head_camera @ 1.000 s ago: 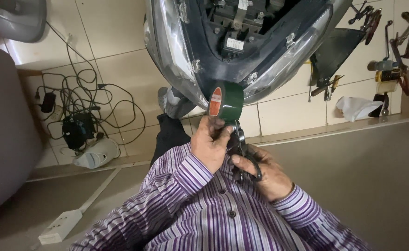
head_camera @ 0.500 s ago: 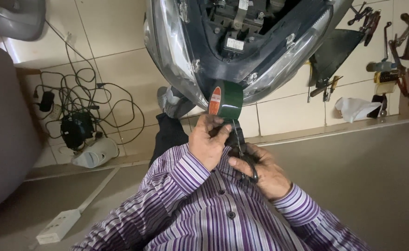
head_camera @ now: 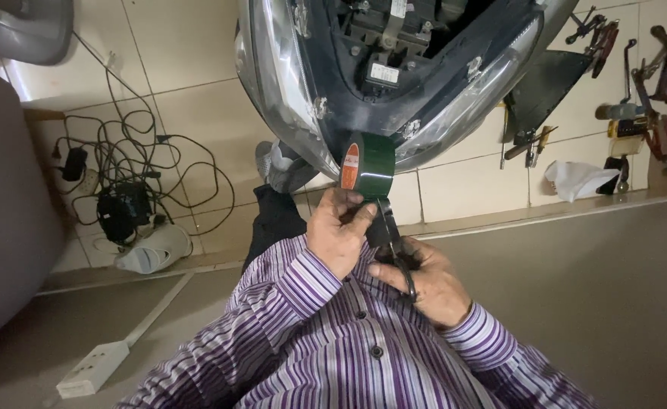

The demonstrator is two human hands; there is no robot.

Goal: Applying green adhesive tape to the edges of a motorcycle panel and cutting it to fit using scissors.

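Note:
My left hand (head_camera: 339, 236) is shut on a roll of dark green tape (head_camera: 367, 165) with an orange core label, held upright in front of my chest. A short strip of tape runs down from the roll. My right hand (head_camera: 427, 282) grips black-handled scissors (head_camera: 396, 246), their blades pointing up at that strip just below the roll. Both hands are close together, almost touching. My purple striped shirt sleeves (head_camera: 288, 284) cover both forearms.
A dark scooter front panel with clear headlight lenses (head_camera: 394, 83) hangs just beyond the tape. Tangled black cables and a charger (head_camera: 121, 197) lie left, with a white power strip (head_camera: 91, 369). Hand tools (head_camera: 637, 98) and a white rag (head_camera: 576, 180) sit right.
The hands and tape roll have stayed almost in place. The scissors have shifted slightly against the tape strip.

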